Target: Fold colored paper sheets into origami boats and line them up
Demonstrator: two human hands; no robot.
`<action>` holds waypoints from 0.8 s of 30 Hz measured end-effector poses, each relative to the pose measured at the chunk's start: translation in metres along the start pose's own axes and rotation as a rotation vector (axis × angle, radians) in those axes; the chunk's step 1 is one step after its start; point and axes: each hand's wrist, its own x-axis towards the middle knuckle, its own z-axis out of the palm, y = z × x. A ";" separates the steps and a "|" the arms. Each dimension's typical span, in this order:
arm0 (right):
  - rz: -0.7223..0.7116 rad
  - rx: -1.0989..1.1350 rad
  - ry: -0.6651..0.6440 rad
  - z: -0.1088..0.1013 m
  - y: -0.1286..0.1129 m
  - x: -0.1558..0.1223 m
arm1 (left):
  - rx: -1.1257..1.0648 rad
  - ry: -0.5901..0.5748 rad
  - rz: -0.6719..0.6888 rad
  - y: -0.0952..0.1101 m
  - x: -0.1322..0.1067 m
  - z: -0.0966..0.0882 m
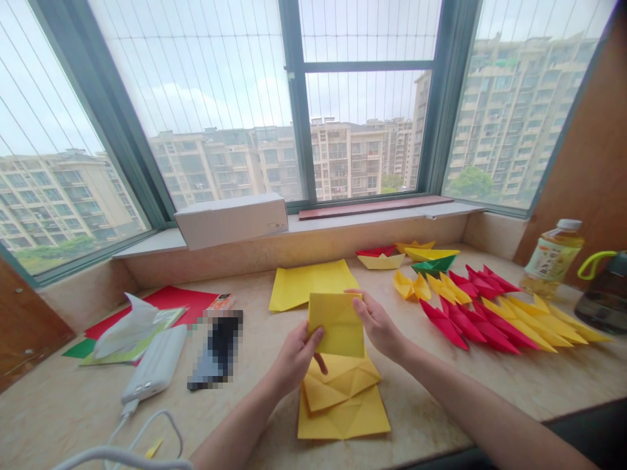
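Note:
A folded yellow paper square (337, 323) is held up over the marble sill between both hands. My left hand (294, 356) pinches its lower left corner, thumb on the front. My right hand (379, 323) grips its upper right edge with curled fingers. Beneath them lie creased yellow sheets (343, 405) stacked near the front edge. A flat yellow sheet (308, 284) rests just behind the held square.
Rows of folded red and yellow paper pieces (490, 313) fill the right side, with paper boats (406, 258) behind. A bottle (551, 258) and a jug (605, 290) stand far right. At left are a power bank (157, 365), tissue (130, 323), red paper (179, 301) and a white box (232, 219).

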 end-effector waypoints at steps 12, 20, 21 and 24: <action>-0.378 -0.474 -0.109 -0.004 0.005 -0.004 | -0.109 0.103 -0.102 0.006 -0.003 -0.008; -0.413 -0.465 -0.036 -0.013 0.011 -0.002 | -0.401 0.059 -0.010 0.001 -0.003 -0.007; -0.410 -0.466 -0.022 -0.013 0.012 -0.001 | -0.442 0.067 -0.003 0.001 -0.002 -0.006; -0.409 -0.454 0.003 -0.014 0.011 -0.001 | -0.479 0.122 0.010 0.003 -0.002 -0.006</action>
